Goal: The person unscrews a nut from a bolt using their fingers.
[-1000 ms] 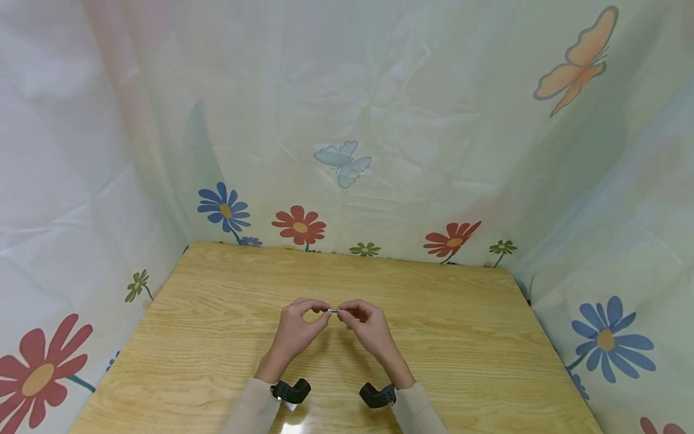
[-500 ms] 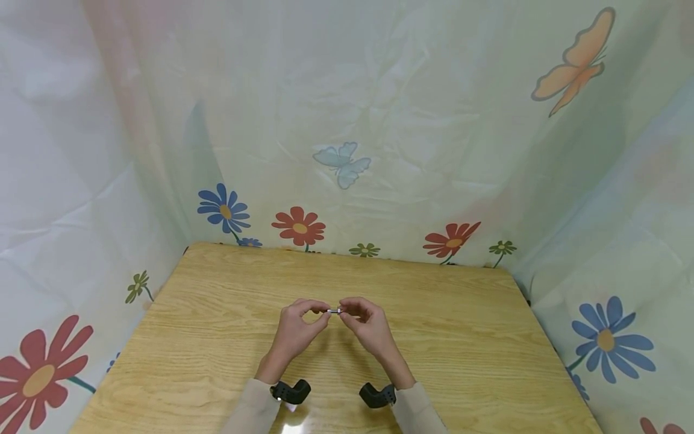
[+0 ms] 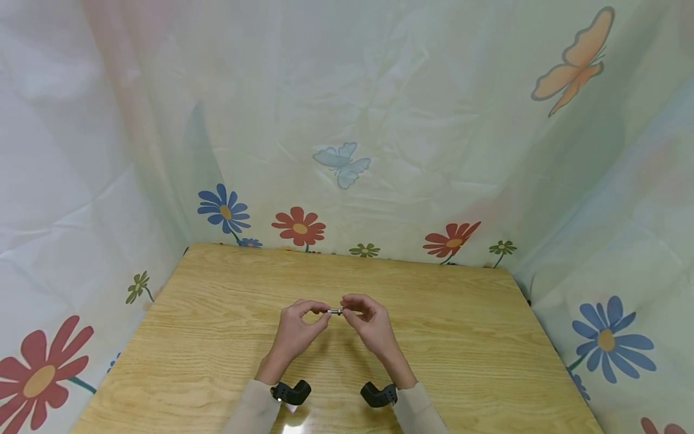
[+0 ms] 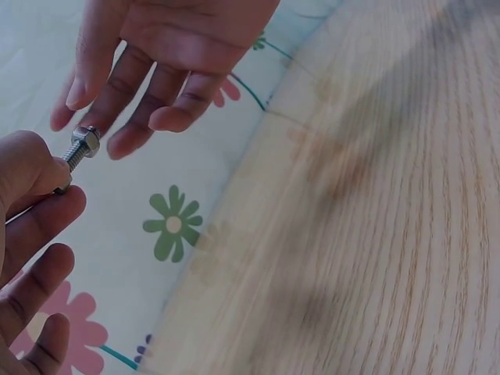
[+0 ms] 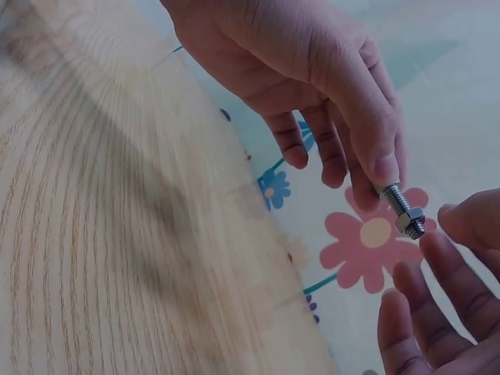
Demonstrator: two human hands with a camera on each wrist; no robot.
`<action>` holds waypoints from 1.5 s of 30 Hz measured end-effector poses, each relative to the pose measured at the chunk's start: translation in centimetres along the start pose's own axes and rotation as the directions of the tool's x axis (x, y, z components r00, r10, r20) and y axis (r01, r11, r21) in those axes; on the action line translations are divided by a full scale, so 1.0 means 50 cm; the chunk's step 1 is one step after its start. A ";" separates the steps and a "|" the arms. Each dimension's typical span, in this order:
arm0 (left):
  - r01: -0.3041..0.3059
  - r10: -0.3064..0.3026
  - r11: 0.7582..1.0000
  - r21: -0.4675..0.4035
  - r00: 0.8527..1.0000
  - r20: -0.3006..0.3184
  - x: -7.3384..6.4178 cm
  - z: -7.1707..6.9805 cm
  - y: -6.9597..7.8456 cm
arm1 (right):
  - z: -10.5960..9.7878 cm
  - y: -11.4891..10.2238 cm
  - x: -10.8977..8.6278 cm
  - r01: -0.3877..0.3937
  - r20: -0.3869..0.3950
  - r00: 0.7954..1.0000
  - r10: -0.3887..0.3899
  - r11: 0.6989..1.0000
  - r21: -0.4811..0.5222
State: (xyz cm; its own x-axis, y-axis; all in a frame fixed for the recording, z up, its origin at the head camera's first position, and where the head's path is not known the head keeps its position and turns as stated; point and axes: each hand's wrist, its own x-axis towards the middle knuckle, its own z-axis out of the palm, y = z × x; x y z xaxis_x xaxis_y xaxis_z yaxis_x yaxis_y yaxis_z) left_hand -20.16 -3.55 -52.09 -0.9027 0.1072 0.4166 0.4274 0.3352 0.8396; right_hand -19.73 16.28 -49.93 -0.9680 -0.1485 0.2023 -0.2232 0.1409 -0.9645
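Note:
My left hand [image 3: 296,328] pinches the head end of a small metal bolt [image 4: 76,154] between thumb and forefinger, its other fingers loosely bent. A hex nut [image 5: 410,222] sits on the bolt's thread, near the free end, and a short bit of thread shows past it. My right hand [image 3: 373,325] is just right of the nut, with thumb and forefinger parted. Its forefinger is very close to the bolt's tip; whether they touch, I cannot tell. In the left wrist view the bolt slants up toward the right hand's fingers [image 4: 129,82]. The bolt's head is mostly hidden by the left fingertips.
Both hands are above a wooden table [image 3: 461,337]. A light curtain [image 3: 412,132] printed with flowers and butterflies hangs behind the table and at both sides. Each wrist wears a black camera band, the left band [image 3: 291,392] and the right band [image 3: 378,395].
My right thumb and forefinger have parted and drawn slightly right, off the nut, which shows more plainly now. My left hand has kept its pinch on the bolt and barely moved.

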 end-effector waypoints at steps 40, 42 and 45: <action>-0.084 0.085 0.995 0.062 0.996 -0.015 0.003 -0.002 0.000 | 0.003 0.006 0.004 -0.061 0.035 0.997 0.063 0.996 -0.067; -0.086 0.088 0.994 0.064 0.996 -0.018 0.003 -0.002 0.000 | 0.004 0.005 0.004 -0.060 0.036 0.997 0.062 0.996 -0.061; -0.086 0.088 0.994 0.060 0.996 -0.023 0.000 -0.002 -0.001 | 0.004 0.002 0.003 -0.053 0.034 0.998 0.055 0.997 -0.055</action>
State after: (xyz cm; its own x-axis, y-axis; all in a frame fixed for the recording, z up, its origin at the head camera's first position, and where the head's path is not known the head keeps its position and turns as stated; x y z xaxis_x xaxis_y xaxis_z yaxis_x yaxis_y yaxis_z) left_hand -20.20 -3.67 -52.08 -0.8603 0.1146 0.4968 0.5000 0.3800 0.7782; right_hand -19.88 16.05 -50.05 -0.9742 -0.1742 0.1432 -0.1778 0.2023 -0.9631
